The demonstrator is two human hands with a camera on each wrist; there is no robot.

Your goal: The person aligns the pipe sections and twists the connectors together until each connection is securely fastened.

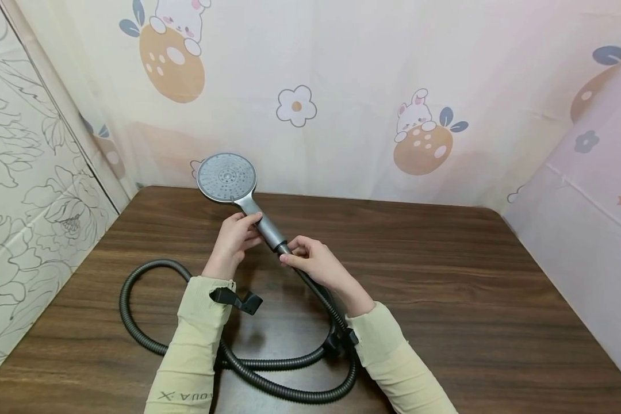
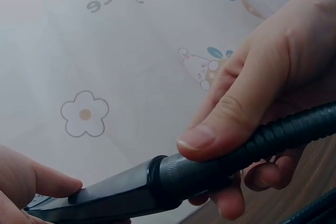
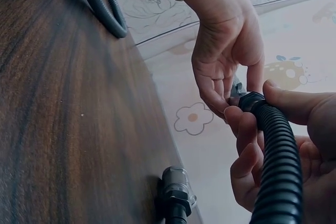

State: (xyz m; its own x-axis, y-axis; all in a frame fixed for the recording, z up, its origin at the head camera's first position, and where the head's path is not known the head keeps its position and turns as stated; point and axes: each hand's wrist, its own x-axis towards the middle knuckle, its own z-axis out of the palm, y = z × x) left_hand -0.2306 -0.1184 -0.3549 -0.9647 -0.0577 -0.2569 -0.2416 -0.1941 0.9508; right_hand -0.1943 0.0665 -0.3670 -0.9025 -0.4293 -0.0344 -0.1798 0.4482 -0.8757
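Observation:
A grey shower head (image 1: 226, 175) with a round spray face is held up over the table, tilted to the upper left. My left hand (image 1: 231, 241) pinches its handle (image 1: 270, 231) just below the face, thumb on top. At the handle's lower end, my right hand (image 1: 323, 265) grips the collar of the black ribbed hose (image 1: 310, 397). In the left wrist view, the right thumb (image 2: 202, 140) presses on the smooth collar (image 2: 181, 174), with fingers curled underneath. The right wrist view shows the hose (image 3: 278, 156) running from the joint past the right palm.
The hose lies in loops on the brown wooden table (image 1: 445, 287), under both forearms. A loose hose end with a clear cap (image 3: 176, 179) appears in the right wrist view. Patterned curtains (image 1: 341, 144) stand behind and at both sides. Black straps (image 1: 238, 299) circle the wrists.

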